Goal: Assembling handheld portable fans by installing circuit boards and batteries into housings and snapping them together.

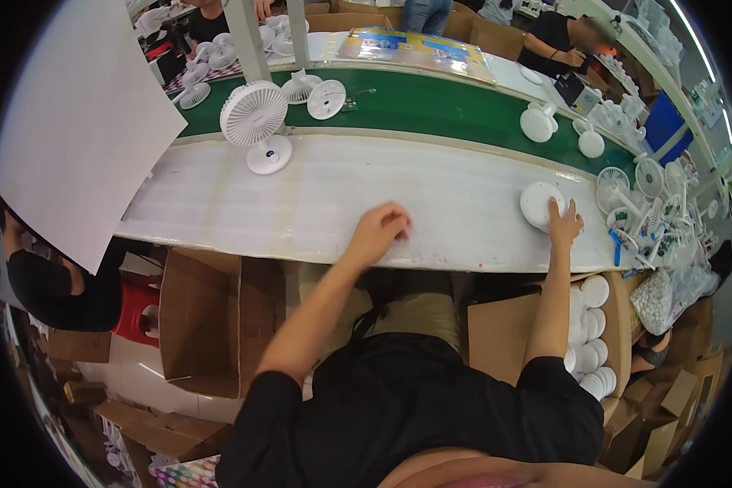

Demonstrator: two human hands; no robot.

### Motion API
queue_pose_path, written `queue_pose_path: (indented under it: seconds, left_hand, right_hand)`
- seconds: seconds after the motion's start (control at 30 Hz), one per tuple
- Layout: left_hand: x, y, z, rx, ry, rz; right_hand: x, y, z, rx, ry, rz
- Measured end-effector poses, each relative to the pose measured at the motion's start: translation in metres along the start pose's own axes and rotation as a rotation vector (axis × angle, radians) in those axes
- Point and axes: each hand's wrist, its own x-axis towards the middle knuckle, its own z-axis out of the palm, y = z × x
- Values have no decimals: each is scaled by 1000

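Note:
My right hand (565,224) is at a white round fan base (538,203) near the right end of the white bench. Its thumb lies over the right rim of the base, and the other fingers extend to the right of it. What is under the base is hidden. Above the middle of the bench, my left hand (382,230) has its fingers curled in, with nothing visible in them. Farther off to the left, a small white fan (254,115) stands upright on its round foot.
A green conveyor belt (439,114) runs behind the bench, carrying white fan parts. Fan heads and loose parts (655,195) pile up at the right. Below stand an open cardboard box (199,317) and a box of white discs (594,325). A white panel (81,114) hangs at left.

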Motion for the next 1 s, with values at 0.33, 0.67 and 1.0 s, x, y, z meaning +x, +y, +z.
queue_pose_path:
  seconds: [0.33, 0.67, 1.0]
  left_hand:
    - [261, 6, -177, 1434, 518, 366]
    - [107, 30, -57, 1498, -70, 223]
    - [-20, 3, 21, 1328, -19, 474]
  right_hand:
    - [-4, 28, 25, 68, 183, -235]
    - [-7, 60, 69, -23, 324, -340]
    - [-14, 50, 50, 274, 439, -215]
